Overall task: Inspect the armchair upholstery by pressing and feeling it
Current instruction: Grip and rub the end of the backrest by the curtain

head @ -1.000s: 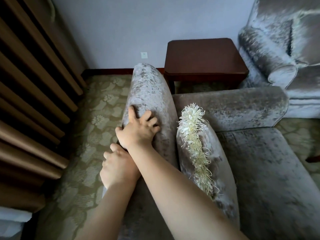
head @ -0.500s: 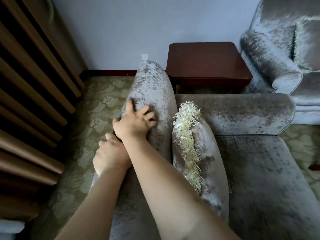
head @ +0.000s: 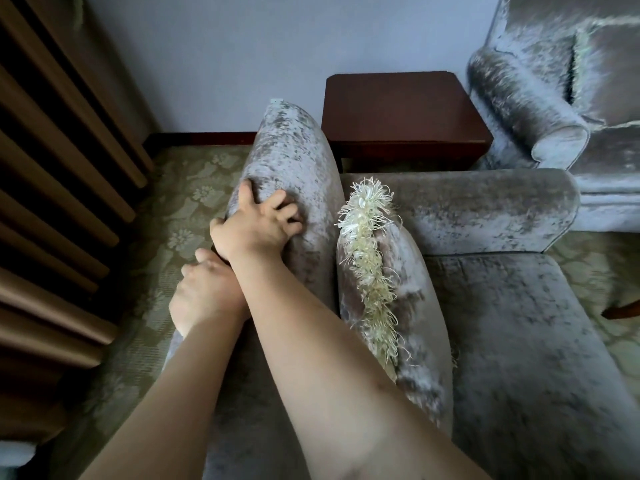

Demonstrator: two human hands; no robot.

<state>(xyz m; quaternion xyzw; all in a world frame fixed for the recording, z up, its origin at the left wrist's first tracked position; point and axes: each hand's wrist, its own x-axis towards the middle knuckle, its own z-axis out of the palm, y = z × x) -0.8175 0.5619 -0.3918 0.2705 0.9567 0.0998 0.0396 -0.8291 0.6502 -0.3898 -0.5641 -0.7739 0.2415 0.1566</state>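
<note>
Armchair: grey crushed-velvet armchair, seen from above and from behind its backrest. The seat lies on the right of the backrest in the view.
Backrest: its thick padded top edge runs away from the camera toward the wall. Both hands are on it.
Right hand: the right hand is on the backrest's top edge, about midway along it. Three fingers are curled with their tips dug into the velvet, one finger stretches forward along the outer side, and the thumb lies over the outer side. It grips the padding.
Left hand: the left hand is on the backrest's outer side, nearer the camera than the right hand and just beside it. The right forearm crosses over its wrist. Only the back of the hand and the knuckles show, so I cannot tell whether it grips or presses flat.
Cushion: a cushion of the same velvet stands on the seat and leans against the backrest's inner face. A cream fringe runs along its upper edge.
Armrest: the armrest meets the backrest's far end on the seat side.
Table: a dark red-brown table stands beyond the armrest, just right of the backrest's far end.
Second chair: a second chair in matching velvet stands well right of the backrest, past the table.
Carpet: green floral carpet lies along the backrest's outer side.
Curtain: brown pleated curtain hangs beyond the carpet, well apart from the backrest.
</note>
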